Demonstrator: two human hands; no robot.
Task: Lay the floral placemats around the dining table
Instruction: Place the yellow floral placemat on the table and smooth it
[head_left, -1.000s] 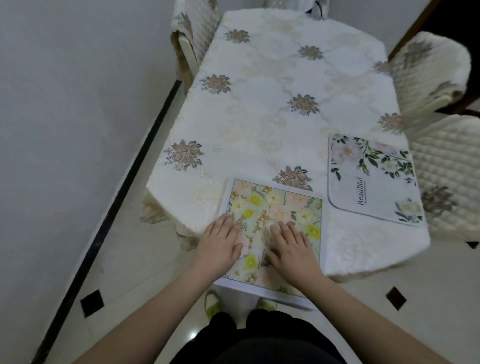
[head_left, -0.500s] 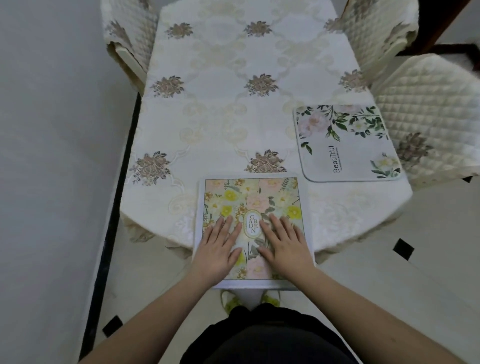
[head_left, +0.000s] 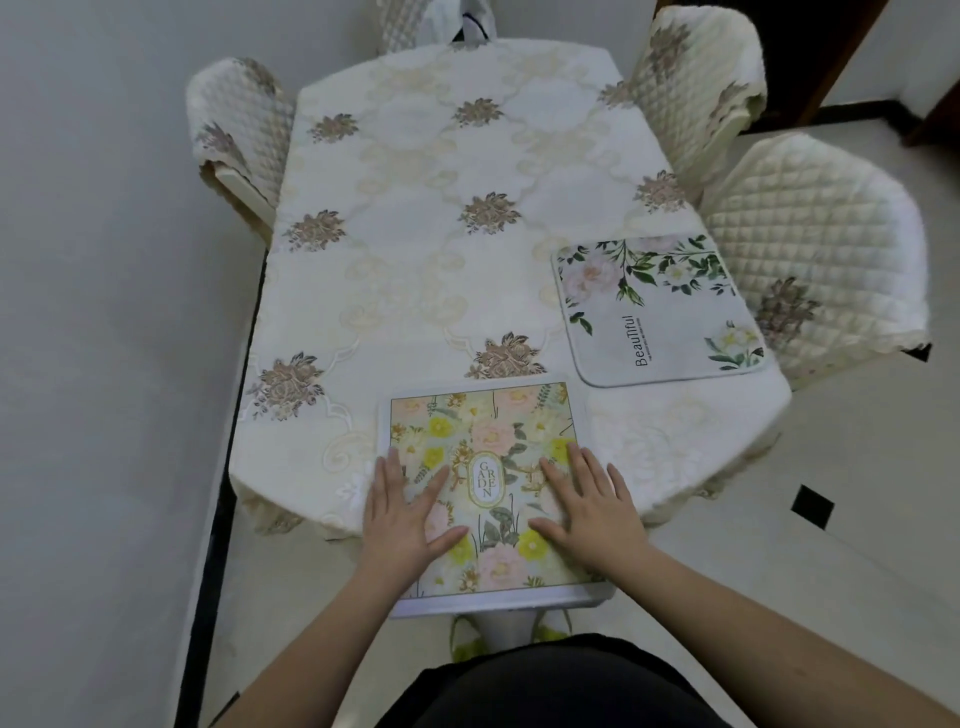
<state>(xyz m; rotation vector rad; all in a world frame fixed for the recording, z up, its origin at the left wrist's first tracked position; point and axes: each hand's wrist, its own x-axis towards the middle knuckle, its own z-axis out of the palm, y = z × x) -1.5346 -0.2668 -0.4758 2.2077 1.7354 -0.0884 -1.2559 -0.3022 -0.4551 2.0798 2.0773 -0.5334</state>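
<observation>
Both hands lie flat with fingers straight and spread, palms down on the yellow-and-pink floral placemat (head_left: 483, 457). The left hand (head_left: 402, 512) presses that mat's left portion; the right hand (head_left: 589, 506) presses its right portion. Between the two hands sits an oval label reading "GARDEN" (head_left: 486, 479). Neither hand curls round or pinches anything.

This placemat sits at the near end of the dining table (head_left: 415, 260), directly under the hands. Its near edge overhangs the table end, toward the person's body. It has a white border all round.

A second placemat (head_left: 675, 322), pale with pink blooms, green leaves and the word "Beautiful", lies flat beyond and to the right of the right hand, at the table's right edge. The two mats are near each other but do not touch.

The table carries a cream embroidered tablecloth (head_left: 467, 156) with brown flower clusters set at intervals; it hangs over the near corners beside each hand.

Quilted cream chair covers stand round the table: one chair (head_left: 815, 249) just right of the second placemat, one (head_left: 696, 88) farther beyond it, and one (head_left: 239, 124) far beyond the left hand. A plain pale wall (head_left: 104, 312) runs to the left of the left hand, with a black strip (head_left: 218, 519) along its base. The floor (head_left: 831, 545) to the right of the right hand is light tile with a small black diamond inset (head_left: 812, 505).
</observation>
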